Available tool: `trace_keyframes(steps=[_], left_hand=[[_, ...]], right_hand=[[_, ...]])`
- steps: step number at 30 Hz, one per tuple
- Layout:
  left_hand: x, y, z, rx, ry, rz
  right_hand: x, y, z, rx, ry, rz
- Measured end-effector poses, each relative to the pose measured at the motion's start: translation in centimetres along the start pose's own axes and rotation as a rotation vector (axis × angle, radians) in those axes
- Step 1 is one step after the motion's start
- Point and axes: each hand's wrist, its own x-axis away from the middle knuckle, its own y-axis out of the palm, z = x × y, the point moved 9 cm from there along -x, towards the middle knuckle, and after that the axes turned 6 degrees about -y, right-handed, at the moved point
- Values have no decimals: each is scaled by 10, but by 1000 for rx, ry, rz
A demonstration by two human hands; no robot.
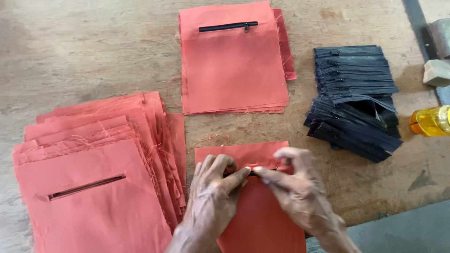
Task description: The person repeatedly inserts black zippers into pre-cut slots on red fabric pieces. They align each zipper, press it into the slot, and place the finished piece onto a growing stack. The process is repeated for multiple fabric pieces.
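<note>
From your head camera, looking down, your left hand and right hand meet over the red fabric piece lying at the near edge of the wooden table, right in front of you. The piece sits under both hands; its upper part shows above your knuckles and its lower part runs down between your wrists. Your left thumb and forefinger pinch at the dark zipper set across the piece, and your right fingertips pinch the same spot from the other side, the rest of that hand's fingers curled loosely. To your left lies a fanned stack of slit red pieces; beyond your hands a stack with fitted zippers; to the right a pile of black zippers and a yellow bottle.
</note>
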Motion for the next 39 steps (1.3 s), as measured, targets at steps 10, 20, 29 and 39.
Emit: trace_keyframes(steps=[10, 20, 29, 39], left_hand=[[7, -17, -3, -43, -10, 71], [-14, -19, 22, 48, 197, 16], [-27, 0, 3, 17, 19, -230], [-38, -23, 35, 166, 118, -259]], right_hand=[[10, -30, 22, 149, 208, 30], [1, -37, -19, 97, 81, 114], [-9, -31, 8, 162, 153, 52], [13, -54, -13, -490, 156, 241]])
